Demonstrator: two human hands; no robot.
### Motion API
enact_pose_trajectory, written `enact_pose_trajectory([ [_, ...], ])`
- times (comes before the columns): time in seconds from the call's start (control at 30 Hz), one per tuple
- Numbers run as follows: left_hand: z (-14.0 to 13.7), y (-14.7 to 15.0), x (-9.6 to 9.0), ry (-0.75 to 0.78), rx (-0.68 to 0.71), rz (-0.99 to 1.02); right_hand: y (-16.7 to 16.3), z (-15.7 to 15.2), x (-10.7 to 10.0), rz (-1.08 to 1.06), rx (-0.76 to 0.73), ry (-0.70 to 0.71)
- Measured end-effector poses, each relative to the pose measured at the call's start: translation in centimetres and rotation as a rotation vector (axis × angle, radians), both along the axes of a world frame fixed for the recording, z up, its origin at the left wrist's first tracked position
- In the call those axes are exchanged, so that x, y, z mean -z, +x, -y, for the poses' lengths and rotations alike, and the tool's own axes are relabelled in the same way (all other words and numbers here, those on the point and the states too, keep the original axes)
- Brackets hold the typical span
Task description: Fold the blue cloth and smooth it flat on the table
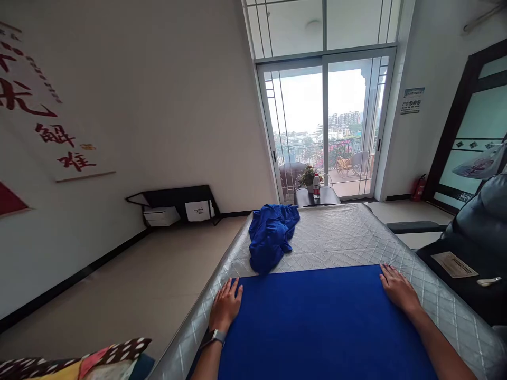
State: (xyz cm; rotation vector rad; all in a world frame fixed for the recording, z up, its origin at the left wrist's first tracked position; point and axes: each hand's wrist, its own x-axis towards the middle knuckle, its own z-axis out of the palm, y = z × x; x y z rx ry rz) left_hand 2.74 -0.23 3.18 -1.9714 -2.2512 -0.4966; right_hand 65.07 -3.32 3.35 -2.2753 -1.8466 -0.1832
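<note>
Lying flat and spread, both hands (pixel 226 304) (pixel 398 289) touch the smooth cloth's (pixel 317 322) corners; left of them, a cut-off scroll (pixel 65 142) reads “解难”.

Spread cloth (pixel 317 322) on mattress (pixel 336 232); left hand (pixel 227 304) and right hand (pixel 399 289) at the cloth's far corners; bunched cloth (pixel 273 235) behind, at left; beyond, bottle (pixel 316 187) and potted plant (pixel 308 176) on a table (pixel 331 197) before the sliding door (pixel 325 121); armchair (pixel 489 216) at right.
</note>
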Motion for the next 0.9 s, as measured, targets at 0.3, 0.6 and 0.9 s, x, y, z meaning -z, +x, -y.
enact_pose_trajectory([
  [0.3, 0.0, 0.0, -0.2, -0.005, 0.008, -0.036, 0.7, -0.6, 1.3, 0.024, -0.019, -0.002],
  [0.6, -0.1, -0.2, -0.2, 0.04, 0.03, -0.034, 0.4, -0.5, 1.2, 0.027, -0.005, 0.013],
  [0.9, -0.1, -0.4, -0.1, 0.013, 0.023, -0.005, 0.3, 0.0, 0.3, 0.012, -0.019, -0.02],
])
